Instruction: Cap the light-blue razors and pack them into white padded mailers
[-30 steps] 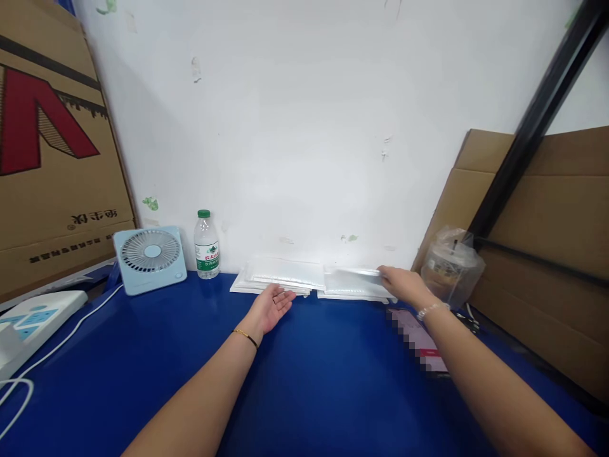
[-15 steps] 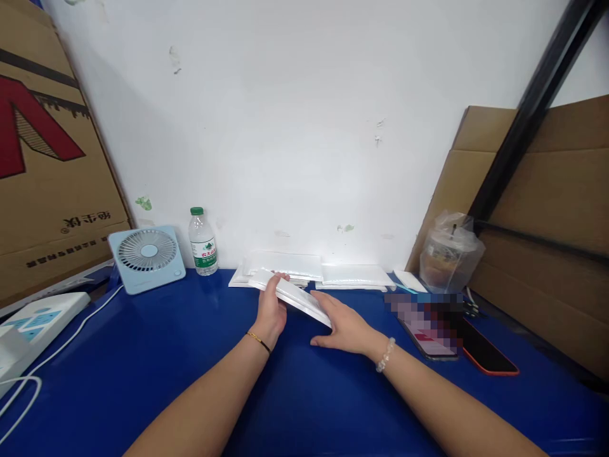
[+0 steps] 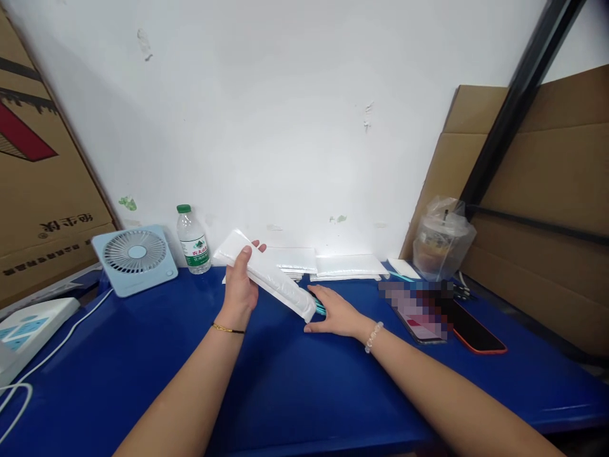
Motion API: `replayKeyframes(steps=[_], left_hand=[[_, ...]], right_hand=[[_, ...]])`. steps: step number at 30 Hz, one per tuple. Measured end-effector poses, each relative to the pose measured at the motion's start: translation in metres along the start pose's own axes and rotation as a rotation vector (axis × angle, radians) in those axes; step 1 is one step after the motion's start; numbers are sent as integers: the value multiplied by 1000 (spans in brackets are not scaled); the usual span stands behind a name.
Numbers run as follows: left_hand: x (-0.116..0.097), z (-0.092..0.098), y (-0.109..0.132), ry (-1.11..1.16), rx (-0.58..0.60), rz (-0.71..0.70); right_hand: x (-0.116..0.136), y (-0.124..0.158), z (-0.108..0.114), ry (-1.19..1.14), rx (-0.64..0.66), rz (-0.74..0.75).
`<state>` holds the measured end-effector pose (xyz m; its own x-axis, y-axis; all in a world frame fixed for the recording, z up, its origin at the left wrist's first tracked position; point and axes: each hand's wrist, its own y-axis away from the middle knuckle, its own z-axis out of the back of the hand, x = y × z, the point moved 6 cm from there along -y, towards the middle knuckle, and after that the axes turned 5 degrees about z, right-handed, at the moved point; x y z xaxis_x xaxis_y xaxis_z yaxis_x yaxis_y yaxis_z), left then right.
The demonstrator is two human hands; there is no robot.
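Observation:
My left hand [image 3: 241, 284] grips a white padded envelope [image 3: 271, 273] near its upper end, thumb on top. The envelope is tilted, its lower end pointing down to the right. At that end, thin teal sticks [image 3: 320, 307] show between the envelope and my right hand [image 3: 335, 312]. The fingers and thumb of my right hand curve around these sticks; their kind cannot be made out. Behind lie two stacks of white padded envelopes, a left stack [image 3: 295, 259] partly hidden by the held envelope and a right stack [image 3: 351, 264].
On the blue table [image 3: 285, 393] stand a light blue fan [image 3: 137, 254], a water bottle [image 3: 194, 244] and a power strip [image 3: 35, 333]. At right are a bagged drink cup [image 3: 440, 244], a blurred phone [image 3: 419, 317] and a dark phone with a red edge [image 3: 478, 327]. Cardboard [image 3: 547, 190] flanks the table.
My left hand has raised the envelope's upper end and moved left, so it slants more steeply. Teal sticks now show at its lower end by my right hand. The view has shifted slightly.

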<state>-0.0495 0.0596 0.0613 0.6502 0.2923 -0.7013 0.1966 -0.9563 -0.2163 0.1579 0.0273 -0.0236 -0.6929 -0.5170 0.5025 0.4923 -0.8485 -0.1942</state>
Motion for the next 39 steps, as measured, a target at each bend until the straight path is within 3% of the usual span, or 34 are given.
replayKeyframes(steps=[7, 11, 18, 21, 24, 27, 30, 33, 36, 39], left_hand=[[-31, -2, -4, -69, -13, 4], [-60, 3, -8, -104, -29, -34], [-123, 11, 0, -90, 55, -295], [-133, 13, 0, -236, 42, -389], [-114, 15, -9, -624, 69, -391], [-62, 27, -23, -1053, 246, -144], [-17, 58, -28, -1245, 291, 174], [-1, 74, -28, -1290, 278, 274], [3, 59, -21, -1266, 368, 197], [17, 30, -4, -1194, 509, 136]], right_hand=[[11, -7, -2, 103, -6, 123], [14, -5, -1, 129, 32, 155], [15, -1, 0, 137, 96, 153], [18, 2, 2, 125, 125, 164], [23, 8, 0, 110, 158, 186], [30, 17, -3, 98, 180, 207], [34, 23, 1, 68, 182, 207], [28, 25, 21, 49, 102, 167], [12, 26, 46, 82, -7, 129], [-4, 26, 52, 77, 6, 86]])
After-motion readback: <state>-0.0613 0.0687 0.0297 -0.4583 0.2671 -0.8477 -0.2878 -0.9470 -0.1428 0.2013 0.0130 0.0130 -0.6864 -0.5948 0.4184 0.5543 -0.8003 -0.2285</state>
